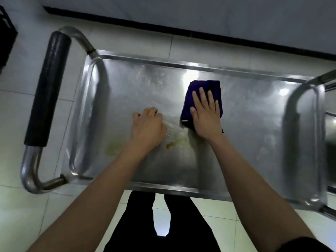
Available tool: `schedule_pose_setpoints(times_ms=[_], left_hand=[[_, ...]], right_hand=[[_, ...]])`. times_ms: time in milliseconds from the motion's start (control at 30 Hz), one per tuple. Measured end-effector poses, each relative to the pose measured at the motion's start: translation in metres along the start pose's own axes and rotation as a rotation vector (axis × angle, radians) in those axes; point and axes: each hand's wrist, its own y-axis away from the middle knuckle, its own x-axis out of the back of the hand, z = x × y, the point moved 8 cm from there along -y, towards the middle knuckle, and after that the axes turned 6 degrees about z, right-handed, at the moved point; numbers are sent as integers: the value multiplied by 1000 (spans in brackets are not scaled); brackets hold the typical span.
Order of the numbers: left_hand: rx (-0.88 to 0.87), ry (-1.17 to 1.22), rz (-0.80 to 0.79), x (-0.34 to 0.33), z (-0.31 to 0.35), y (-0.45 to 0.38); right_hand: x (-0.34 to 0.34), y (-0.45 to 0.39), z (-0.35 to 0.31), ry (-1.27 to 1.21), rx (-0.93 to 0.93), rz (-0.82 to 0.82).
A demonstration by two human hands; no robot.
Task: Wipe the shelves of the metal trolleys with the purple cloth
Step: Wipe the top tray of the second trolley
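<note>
The metal trolley's top shelf (251,135) fills the middle of the head view, shiny and smeared. The purple cloth (214,88) lies folded on it, right of centre. My right hand (205,113) presses flat on the cloth with fingers spread. My left hand (148,126) rests on the shelf just left of the cloth, fingers curled, knuckles down; I cannot make out anything in it. A yellowish stain (171,145) sits on the shelf between my wrists, and a fainter one (113,148) lies further left.
The trolley's push handle with a black grip (48,88) stands out at the left. Another metal trolley's edge (330,124) shows at the far right. A dark skirting line (163,28) runs along the wall beyond. A black crate (7,35) sits at the upper left.
</note>
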Motion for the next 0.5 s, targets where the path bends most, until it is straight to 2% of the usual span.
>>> schedule_pose_setpoints(times_ms=[167,500], left_hand=[[11,-29,0,-3,8,-2],[-6,-16,27,-4,1,-5]], right_hand=[[6,15,43,10,-35,13],[-9,13,26,62,-49,29]])
